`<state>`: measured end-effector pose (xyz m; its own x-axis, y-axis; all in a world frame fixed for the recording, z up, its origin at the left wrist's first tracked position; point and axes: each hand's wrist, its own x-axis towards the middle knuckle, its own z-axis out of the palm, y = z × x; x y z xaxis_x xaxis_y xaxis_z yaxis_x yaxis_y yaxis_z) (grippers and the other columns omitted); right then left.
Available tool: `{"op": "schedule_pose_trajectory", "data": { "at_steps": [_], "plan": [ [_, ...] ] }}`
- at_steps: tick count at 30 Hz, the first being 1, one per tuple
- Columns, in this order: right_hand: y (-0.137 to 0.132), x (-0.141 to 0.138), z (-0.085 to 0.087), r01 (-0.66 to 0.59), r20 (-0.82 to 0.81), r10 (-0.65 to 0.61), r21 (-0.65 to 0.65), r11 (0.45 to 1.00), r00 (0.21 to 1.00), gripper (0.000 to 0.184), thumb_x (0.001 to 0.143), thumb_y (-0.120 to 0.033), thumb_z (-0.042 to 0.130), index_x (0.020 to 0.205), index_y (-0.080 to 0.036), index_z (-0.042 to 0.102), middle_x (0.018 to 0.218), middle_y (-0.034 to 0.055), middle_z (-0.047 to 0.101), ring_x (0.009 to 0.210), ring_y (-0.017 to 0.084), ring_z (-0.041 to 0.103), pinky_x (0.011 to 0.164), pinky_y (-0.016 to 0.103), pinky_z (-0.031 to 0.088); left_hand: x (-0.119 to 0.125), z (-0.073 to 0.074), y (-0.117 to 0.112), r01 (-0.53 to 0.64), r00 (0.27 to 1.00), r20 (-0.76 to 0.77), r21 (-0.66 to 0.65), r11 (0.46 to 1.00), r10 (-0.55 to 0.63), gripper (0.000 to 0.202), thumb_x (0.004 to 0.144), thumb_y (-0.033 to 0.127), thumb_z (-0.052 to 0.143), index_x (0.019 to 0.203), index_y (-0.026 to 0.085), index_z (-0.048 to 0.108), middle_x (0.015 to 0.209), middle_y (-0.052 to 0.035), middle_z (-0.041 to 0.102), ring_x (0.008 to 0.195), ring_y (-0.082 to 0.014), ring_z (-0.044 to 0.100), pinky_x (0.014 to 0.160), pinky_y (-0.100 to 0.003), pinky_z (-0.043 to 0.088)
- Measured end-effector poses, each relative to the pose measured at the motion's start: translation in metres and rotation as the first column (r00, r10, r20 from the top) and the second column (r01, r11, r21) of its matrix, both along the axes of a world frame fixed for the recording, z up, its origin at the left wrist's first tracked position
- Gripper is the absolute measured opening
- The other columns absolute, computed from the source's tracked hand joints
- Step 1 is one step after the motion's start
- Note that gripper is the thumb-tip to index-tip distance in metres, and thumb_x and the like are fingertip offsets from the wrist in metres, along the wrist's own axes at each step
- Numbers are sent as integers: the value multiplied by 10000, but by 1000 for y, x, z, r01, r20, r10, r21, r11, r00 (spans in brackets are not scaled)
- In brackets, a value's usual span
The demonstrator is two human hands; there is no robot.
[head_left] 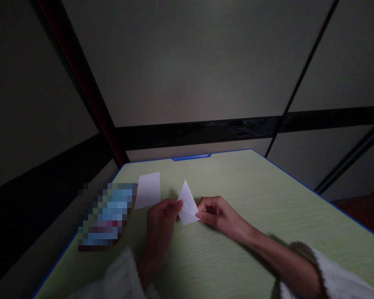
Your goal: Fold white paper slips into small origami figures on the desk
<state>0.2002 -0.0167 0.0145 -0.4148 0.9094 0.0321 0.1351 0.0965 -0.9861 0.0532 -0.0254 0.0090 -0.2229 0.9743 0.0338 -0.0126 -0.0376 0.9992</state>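
Head view: see folded white paper [188, 207] nr mid of table [252, 182], pinched at left edge w/ L hand [162, 215], at low right corner w/ R hand [217, 214]. Prob. v. light, bendy, easy to rip; hold by edges. Pointy on top. Also see flat white sheet [148, 191] on pale, wood-look table.

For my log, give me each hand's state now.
Left hand: closed, pinching the folded paper at its left edge.
Right hand: closed, pinching its lower right corner.
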Motion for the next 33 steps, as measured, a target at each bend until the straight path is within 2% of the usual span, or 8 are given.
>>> {"op": "schedule_pose_trajectory", "data": {
  "at_steps": [7,12,16,19,23,26,29,33],
  "plan": [
    [1,-4,-1,-10,-165,5,-30,999,986,286,691,-394,487,691,-109,513,593,-10,472,536,71,420,508,198,313,2,-2,5,-62,975,211,-9,998,62,143,509,235,651,569,113,607,491,21,575,511,-108,516,521,-213,422],
    [-3,-8,0,137,-149,-134,8,991,980,269,670,-354,524,557,-114,481,483,-33,437,435,52,360,434,188,258,9,3,1,52,939,342,-58,997,-29,112,486,175,665,559,118,601,499,17,604,514,-113,548,534,-221,447],
    [0,-3,-1,266,-231,-253,26,964,940,264,690,-326,492,521,-128,450,445,-51,382,429,49,321,423,185,229,11,5,-3,220,938,293,-82,972,-187,85,548,193,638,593,127,608,543,6,622,533,-113,562,505,-201,435],
    [2,0,-5,130,-296,-143,-63,990,945,235,665,-297,497,507,-138,425,421,-64,338,402,45,285,396,180,195,11,3,-6,385,895,280,-94,918,-347,105,592,215,607,637,120,609,556,-2,619,538,-118,556,482,-200,412],
    [0,0,-8,-95,-343,37,-152,984,939,188,607,-235,514,476,-135,424,380,-74,313,360,33,236,361,172,140,12,1,-10,404,859,393,-130,906,-327,91,569,211,617,608,143,572,508,32,584,519,-119,538,503,-224,401],
    [0,0,-3,-114,-448,-3,-233,966,894,170,564,-217,510,451,-142,407,362,-76,309,342,31,234,346,166,147,13,3,-10,402,828,479,-146,904,-291,85,553,184,614,608,150,558,516,30,598,526,-127,546,505,-235,405],
    [0,4,4,-116,-533,-69,-305,945,843,152,533,-204,502,445,-147,392,379,-67,342,346,39,286,344,163,196,13,5,-10,475,799,471,-110,873,-375,88,576,212,593,574,129,561,483,3,599,474,-124,541,454,-223,385],
    [2,13,4,-261,-489,69,-337,905,869,120,515,-173,495,434,-130,418,399,-47,397,360,47,350,353,163,241,12,4,-14,546,802,363,-125,828,-474,118,565,255,589,564,139,566,482,0,599,439,-140,541,454,-252,393]
  ]
}}
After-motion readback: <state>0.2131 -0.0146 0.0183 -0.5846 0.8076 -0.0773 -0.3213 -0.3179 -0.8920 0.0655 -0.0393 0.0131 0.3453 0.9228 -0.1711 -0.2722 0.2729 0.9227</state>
